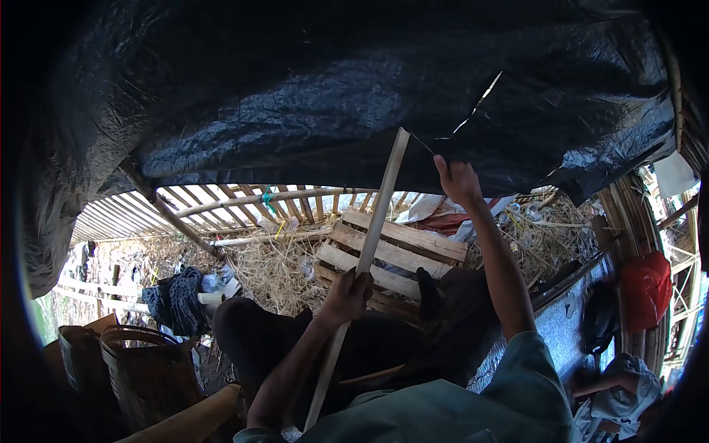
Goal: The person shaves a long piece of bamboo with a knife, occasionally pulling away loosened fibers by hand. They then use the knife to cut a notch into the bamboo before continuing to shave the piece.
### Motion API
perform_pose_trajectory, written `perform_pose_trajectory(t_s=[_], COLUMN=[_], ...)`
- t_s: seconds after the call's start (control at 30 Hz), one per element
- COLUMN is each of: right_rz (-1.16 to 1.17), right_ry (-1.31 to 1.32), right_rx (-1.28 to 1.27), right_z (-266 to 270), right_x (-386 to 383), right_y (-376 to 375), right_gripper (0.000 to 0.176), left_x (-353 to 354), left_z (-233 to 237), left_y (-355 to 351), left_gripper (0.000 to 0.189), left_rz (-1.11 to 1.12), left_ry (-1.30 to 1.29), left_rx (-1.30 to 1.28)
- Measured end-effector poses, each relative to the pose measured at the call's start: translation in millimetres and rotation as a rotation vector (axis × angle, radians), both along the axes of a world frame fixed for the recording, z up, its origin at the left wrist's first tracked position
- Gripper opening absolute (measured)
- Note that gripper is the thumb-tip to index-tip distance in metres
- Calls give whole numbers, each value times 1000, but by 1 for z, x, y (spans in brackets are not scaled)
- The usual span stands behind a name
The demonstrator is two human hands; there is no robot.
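My left hand (347, 297) is closed around a long, pale bamboo strip (382, 199), gripping it below its middle. The strip slants upward from my lap, its far end raised in front of the black plastic sheeting. My right hand (459, 179) is up near that far end, fingers curled shut. From its grip a thin, blade-like thing (422, 143) reaches to the strip's tip; I cannot tell its exact kind. Beneath the strip, a slatted wooden pallet (399, 255) lies on straw between my legs and the bamboo railing.
Black plastic sheeting (295, 96) hangs low overhead, with a slit (476, 107) letting light in. Woven baskets (151, 365) stand at lower left beside a thick bamboo pole (192, 417). On the right are a red bag (645, 289) and another person's clothing (624, 399).
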State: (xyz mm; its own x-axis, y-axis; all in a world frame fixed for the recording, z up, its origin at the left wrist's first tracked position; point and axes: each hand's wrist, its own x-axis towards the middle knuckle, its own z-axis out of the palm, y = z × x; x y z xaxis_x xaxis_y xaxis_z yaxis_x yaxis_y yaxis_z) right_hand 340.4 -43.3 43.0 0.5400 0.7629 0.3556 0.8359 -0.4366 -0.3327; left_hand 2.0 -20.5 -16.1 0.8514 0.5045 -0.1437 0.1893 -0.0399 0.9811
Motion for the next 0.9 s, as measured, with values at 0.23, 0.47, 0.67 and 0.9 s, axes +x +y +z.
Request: perform_pose_trajectory(t_s=[0.23,0.47,0.67,0.9], right_rz=[545,705,642,671], right_ry=[-73,-198,-187,-159], right_rx=[61,34,-60,-25], right_z=[14,1,-6,-8], right_x=[-82,-128,-147,-150], right_y=[-2,-8,-11,-4], right_gripper=[35,35,34,35], left_x=[-11,-20,-17,-17], left_z=[43,51,30,27], left_y=[11,25,28,35], left_gripper=[37,31,20,24], left_rz=[74,167,230,254], left_ry=[-117,-165,-176,-99], left_rx=[-590,-364,-75,-282])
